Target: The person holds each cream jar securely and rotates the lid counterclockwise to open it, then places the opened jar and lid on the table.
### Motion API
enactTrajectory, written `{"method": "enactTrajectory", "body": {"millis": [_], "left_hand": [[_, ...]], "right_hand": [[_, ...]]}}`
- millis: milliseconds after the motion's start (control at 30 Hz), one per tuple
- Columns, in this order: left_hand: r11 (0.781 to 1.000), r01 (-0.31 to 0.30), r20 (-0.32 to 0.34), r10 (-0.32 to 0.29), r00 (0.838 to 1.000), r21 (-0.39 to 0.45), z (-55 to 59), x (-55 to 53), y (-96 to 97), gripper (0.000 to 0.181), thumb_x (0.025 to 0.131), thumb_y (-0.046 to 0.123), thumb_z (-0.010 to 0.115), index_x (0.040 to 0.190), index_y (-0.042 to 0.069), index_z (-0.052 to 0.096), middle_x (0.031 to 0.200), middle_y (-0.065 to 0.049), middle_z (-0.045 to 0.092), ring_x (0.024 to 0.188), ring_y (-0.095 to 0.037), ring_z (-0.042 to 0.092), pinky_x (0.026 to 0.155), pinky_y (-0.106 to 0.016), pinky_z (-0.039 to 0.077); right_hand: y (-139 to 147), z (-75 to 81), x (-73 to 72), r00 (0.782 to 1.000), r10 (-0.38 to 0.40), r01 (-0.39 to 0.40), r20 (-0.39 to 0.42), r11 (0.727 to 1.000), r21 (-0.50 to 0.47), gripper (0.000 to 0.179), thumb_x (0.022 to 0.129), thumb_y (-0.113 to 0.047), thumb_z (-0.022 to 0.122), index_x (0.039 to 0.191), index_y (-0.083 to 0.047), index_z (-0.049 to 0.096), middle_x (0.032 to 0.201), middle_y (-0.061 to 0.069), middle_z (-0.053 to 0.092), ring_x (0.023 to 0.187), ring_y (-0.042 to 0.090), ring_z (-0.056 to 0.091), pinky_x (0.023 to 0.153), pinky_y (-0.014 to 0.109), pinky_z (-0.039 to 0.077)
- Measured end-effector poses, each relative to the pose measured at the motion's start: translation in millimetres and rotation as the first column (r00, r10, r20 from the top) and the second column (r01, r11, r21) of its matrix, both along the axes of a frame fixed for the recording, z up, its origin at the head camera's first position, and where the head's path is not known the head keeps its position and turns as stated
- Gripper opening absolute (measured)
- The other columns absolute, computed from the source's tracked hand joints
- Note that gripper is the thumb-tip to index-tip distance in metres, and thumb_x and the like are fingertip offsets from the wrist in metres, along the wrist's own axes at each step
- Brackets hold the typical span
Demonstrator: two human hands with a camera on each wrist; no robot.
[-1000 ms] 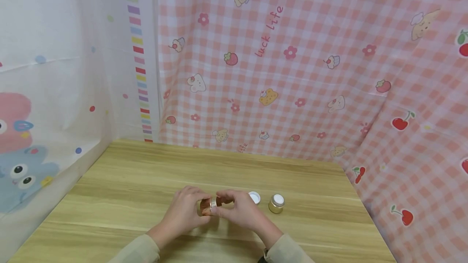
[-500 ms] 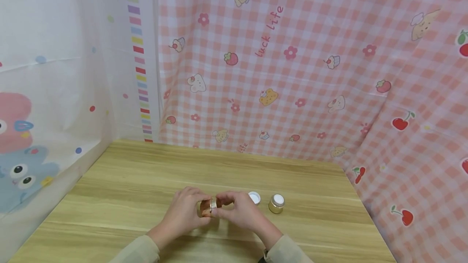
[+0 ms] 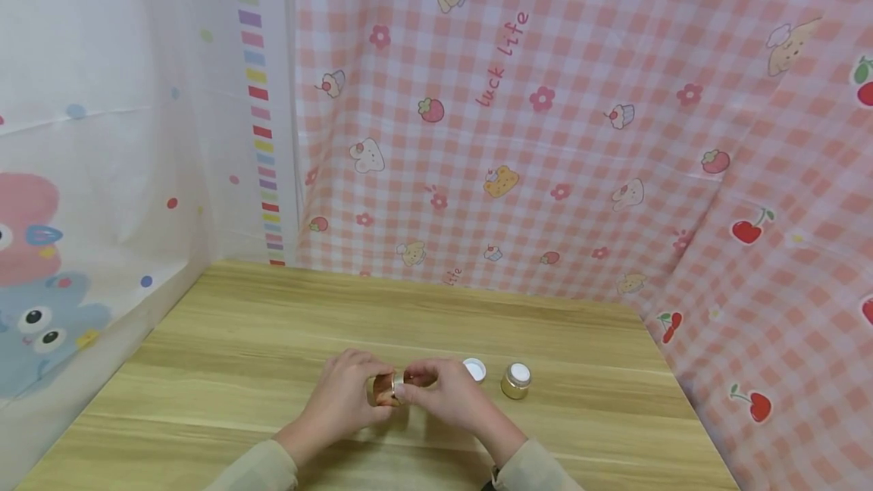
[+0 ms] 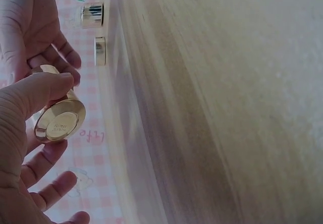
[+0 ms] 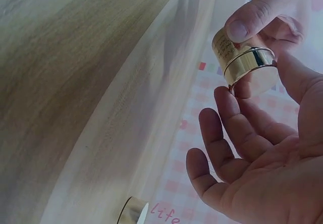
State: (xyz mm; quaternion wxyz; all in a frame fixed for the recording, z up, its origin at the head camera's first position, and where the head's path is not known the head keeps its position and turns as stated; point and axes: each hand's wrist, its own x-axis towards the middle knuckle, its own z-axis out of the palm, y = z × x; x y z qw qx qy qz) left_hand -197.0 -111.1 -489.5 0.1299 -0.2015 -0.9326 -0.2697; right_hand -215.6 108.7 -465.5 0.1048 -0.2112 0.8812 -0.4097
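My left hand (image 3: 344, 391) grips a small shiny gold jar (image 3: 383, 389) just above the table, tilted on its side. In the left wrist view its round base (image 4: 60, 123) faces the camera, the thumb lying across the jar's side. At the other end, my right hand (image 3: 446, 394) pinches the jar's gold lid (image 5: 250, 66) between thumb and fingertips. The lid sits on the jar; whether it is tight cannot be told. To the right stands a second gold jar (image 3: 516, 382) with a white top, and beside it a loose lid (image 3: 475, 370) lies white inside up.
The wood-grain table (image 3: 273, 324) reaches back to a pink checked cloth (image 3: 518, 135). A white printed cloth (image 3: 102, 135) hangs on the left side. The second jar and the loose lid stand close beyond my right hand.
The fingers of my right hand have shifted slightly on the lid. My left hand and the gold jar have barely moved, and the second jar and loose lid stay put.
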Motion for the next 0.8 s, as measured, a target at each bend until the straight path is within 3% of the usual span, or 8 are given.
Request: {"method": "enactTrajectory", "body": {"millis": [267,500,800], "left_hand": [[1.000,-0.003,0.005,0.003,1.000,-0.012,-0.4,-0.1,-0.2,0.047,0.070,0.030,0.100,0.112,0.016,0.082,0.109,0.003,0.078,0.112,-0.026,0.066,0.100,-0.063,0.052],[1.000,0.000,-0.006,0.000,1.000,-0.012,-1.3,0.1,-0.1,0.048,0.070,0.030,0.100,0.112,0.016,0.082,0.109,0.003,0.078,0.112,-0.026,0.067,0.100,-0.063,0.052],[1.000,0.022,0.040,-0.022,0.999,-0.004,-1.7,1.1,-1.0,0.048,0.071,0.028,0.099,0.114,0.016,0.081,0.110,0.003,0.077,0.113,-0.027,0.066,0.105,-0.066,0.049]], "right_hand": [[-1.2,-0.3,-0.5,1.000,0.024,-0.024,-0.009,1.000,-0.007,0.051,0.097,-0.043,0.079,0.131,-0.006,0.073,0.116,-0.001,0.080,0.120,0.024,0.071,0.104,0.057,0.057],[-1.5,-0.1,0.0,1.000,0.016,-0.016,0.019,0.999,-0.030,0.060,0.098,-0.045,0.078,0.137,-0.001,0.068,0.119,0.003,0.080,0.115,0.023,0.073,0.095,0.050,0.062],[-2.5,-3.2,1.1,1.000,0.018,-0.018,-0.003,1.000,0.014,0.050,0.096,-0.046,0.080,0.129,-0.009,0.074,0.110,0.000,0.081,0.107,0.017,0.074,0.091,0.042,0.062]]}}
